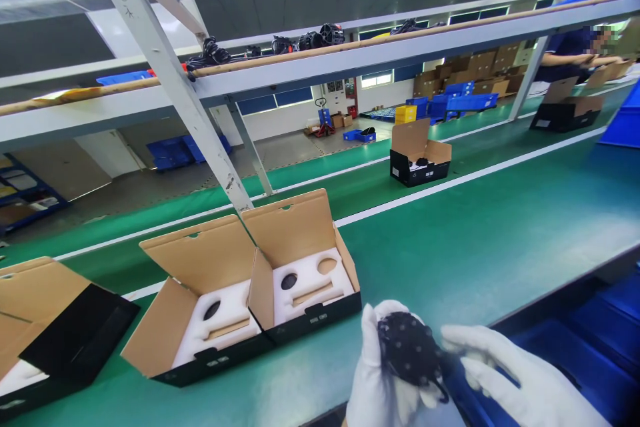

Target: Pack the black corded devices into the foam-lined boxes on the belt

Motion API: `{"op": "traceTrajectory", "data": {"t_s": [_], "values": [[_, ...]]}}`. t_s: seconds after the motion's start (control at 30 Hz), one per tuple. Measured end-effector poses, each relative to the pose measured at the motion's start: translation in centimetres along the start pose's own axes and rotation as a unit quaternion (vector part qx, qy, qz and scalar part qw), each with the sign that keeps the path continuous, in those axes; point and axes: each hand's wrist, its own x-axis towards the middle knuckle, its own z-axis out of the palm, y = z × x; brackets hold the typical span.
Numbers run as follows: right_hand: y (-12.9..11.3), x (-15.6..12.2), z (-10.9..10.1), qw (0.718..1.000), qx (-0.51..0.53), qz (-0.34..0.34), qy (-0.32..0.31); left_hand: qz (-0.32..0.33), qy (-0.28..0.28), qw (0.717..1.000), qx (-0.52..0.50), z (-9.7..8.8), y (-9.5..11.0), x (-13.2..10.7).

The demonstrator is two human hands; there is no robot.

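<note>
My left hand (380,373), in a white glove, is closed around a round black device with pale dots (409,348) at the bottom middle. My right hand (505,373), also gloved, touches the device's right side with its fingers curled on it. Just ahead on the green belt (475,240) stand two open cardboard boxes with white foam inserts: one (305,273) nearest my hands, another (205,300) to its left. Both inserts show bare cutouts.
A third open box (45,327) lies at the far left edge. Farther along the belt sit another open box (417,157) and one (565,110) near a person in blue (575,53). Blue bins (590,347) are at my right. A metal frame post (170,73) rises ahead.
</note>
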Motion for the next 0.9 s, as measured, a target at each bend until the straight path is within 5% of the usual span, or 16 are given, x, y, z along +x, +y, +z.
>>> {"op": "traceTrajectory", "data": {"t_s": [0.07, 0.17, 0.3, 0.37, 0.43, 0.57, 0.63, 0.7, 0.8, 0.87, 0.9], "values": [[-0.1, 0.0, 0.4, 0.998, 0.059, -0.016, 0.003, 0.103, 0.027, 0.982, 0.157, -0.3, -0.7, -0.2], [-0.9, 0.3, 1.2, 0.987, 0.140, -0.064, -0.053, 0.290, 0.119, 0.880, 0.356, -1.0, -2.4, 0.0], [-2.8, 0.6, 2.3, 0.972, 0.203, -0.069, -0.097, 0.464, 0.171, 0.745, 0.448, -2.1, -4.2, 0.6], [-3.5, 0.8, 2.6, 0.969, 0.218, -0.053, -0.099, 0.514, 0.179, 0.711, 0.446, -2.3, -4.4, 0.4], [-3.9, 1.0, 2.6, 0.962, 0.246, -0.061, -0.103, 0.500, 0.184, 0.718, 0.447, -2.0, -4.0, -0.4], [-3.7, 1.9, 2.7, 0.912, 0.378, -0.099, -0.127, 0.313, 0.212, 0.813, 0.442, -0.7, -2.2, -2.7], [-3.2, 2.4, 3.1, 0.880, 0.448, -0.096, -0.123, 0.299, 0.183, 0.841, 0.413, -0.4, -1.2, -3.2], [-2.8, 2.9, 3.7, 0.838, 0.526, -0.068, -0.126, 0.329, 0.157, 0.843, 0.395, -0.4, -0.3, -3.0], [-2.3, 3.4, 4.6, 0.788, 0.597, -0.014, -0.152, 0.322, 0.194, 0.829, 0.414, -1.0, 0.6, -2.5], [-2.0, 3.6, 5.1, 0.807, 0.570, -0.009, -0.154, 0.302, 0.224, 0.818, 0.435, -1.4, 0.7, -2.2], [-1.8, 3.7, 5.2, 0.842, 0.521, -0.029, -0.138, 0.303, 0.231, 0.809, 0.448, -1.6, 0.6, -2.2]]}}
